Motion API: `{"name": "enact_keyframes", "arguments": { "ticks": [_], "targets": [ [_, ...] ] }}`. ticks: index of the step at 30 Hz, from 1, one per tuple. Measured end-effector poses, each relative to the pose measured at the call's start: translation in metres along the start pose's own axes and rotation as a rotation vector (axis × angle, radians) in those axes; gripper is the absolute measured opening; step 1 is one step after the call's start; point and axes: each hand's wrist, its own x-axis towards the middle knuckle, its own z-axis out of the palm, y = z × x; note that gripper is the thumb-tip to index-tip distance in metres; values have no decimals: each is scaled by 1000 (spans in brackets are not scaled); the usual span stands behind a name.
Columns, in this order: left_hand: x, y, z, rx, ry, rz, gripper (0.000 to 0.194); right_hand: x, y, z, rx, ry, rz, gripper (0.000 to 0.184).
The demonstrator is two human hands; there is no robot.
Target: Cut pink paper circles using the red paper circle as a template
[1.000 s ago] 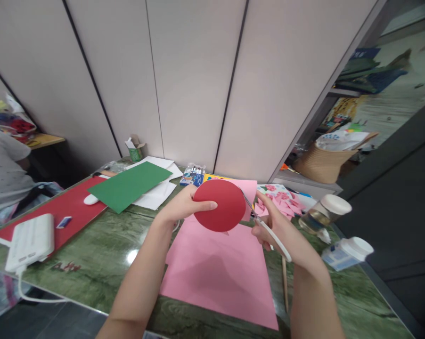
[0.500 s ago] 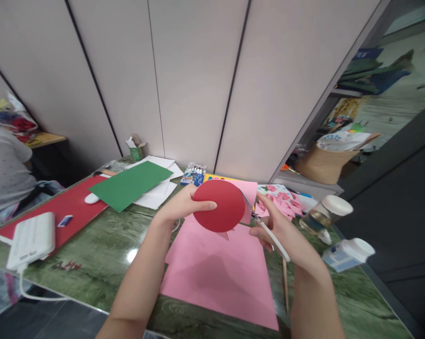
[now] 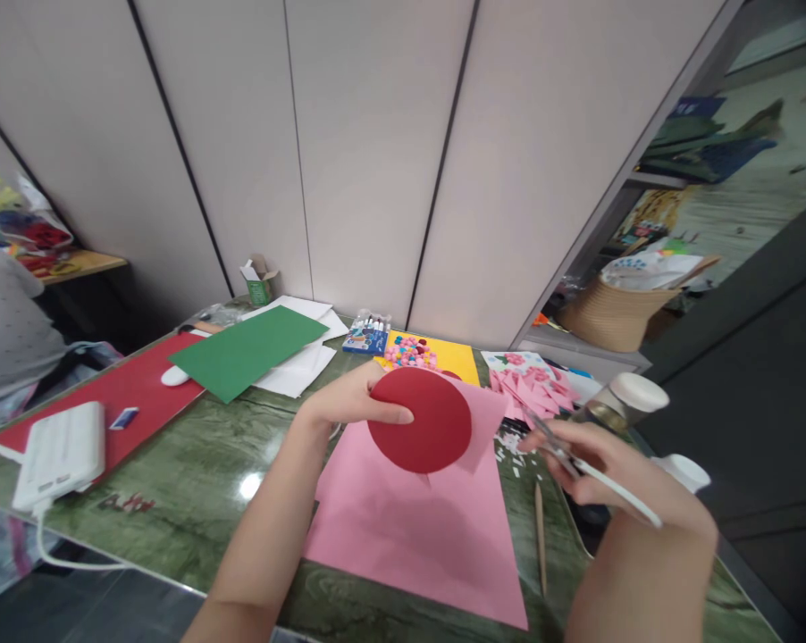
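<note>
My left hand [image 3: 353, 397] pinches a red paper circle [image 3: 423, 427], thumb on its face and the other fingers hidden behind. A piece of pink paper [image 3: 484, 418] is held behind the circle and sticks out on its right. Off to the right, my right hand [image 3: 594, 455] is closed on a pair of white-handled scissors [image 3: 614, 487]. The blades point up and left, apart from the papers. Beneath the hands, a large pink sheet [image 3: 423, 554] lies on the green marbled table [image 3: 202, 527].
Pink cut pieces [image 3: 533, 388] lie at the back right, near white scraps [image 3: 514, 451] and a pencil [image 3: 541, 536]. Colourful pompoms [image 3: 409, 351] sit on a yellow sheet [image 3: 460, 359]. Leftward are a green sheet [image 3: 248, 353], a power bank [image 3: 61, 455] and a seated person [image 3: 7, 304]. Jars [image 3: 634, 393] stand right.
My right hand has drawn the scissors away from the paper, to the right and down. My left hand has lowered the circle and pink paper slightly, baring the pompoms behind.
</note>
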Motion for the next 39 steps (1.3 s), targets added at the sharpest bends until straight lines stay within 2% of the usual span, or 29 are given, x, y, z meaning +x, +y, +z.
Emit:
{"name": "enact_keyframes", "arguments": {
  "ticks": [2,4,6,9,13,16,19,26,30,33,36,39],
  "targets": [
    [3,1,4,90,-73,9,24,-2,-2,-1,72,67,-79,48],
    [8,2,11,185,-161,17,30,3,-9,5,75,144,-100,37],
    [15,1,20,275,-237,34,40,13,-19,15,-24,163,-17,23],
    [23,0,34,343,-326,5,47,25,-31,28,-110,99,61,18],
    [28,-2,44,375,-369,-22,50,33,-33,34,-186,94,104,20],
    [28,-2,43,388,-367,-31,50,34,-31,35,-223,117,96,20],
    [28,-3,41,391,-358,-34,50,36,-33,37,-162,139,85,20],
    [33,-8,45,395,-165,-33,43,34,-36,34,-147,272,78,22],
    [34,-9,47,248,23,-47,32,33,-32,31,-125,395,52,25],
    [34,-7,49,107,195,-90,31,37,-30,32,-81,532,-14,27],
    [34,-4,53,-67,358,-124,32,42,-27,33,30,605,-75,29],
    [35,-3,57,-224,420,-111,31,46,-22,34,121,630,-133,31]
  ]
}}
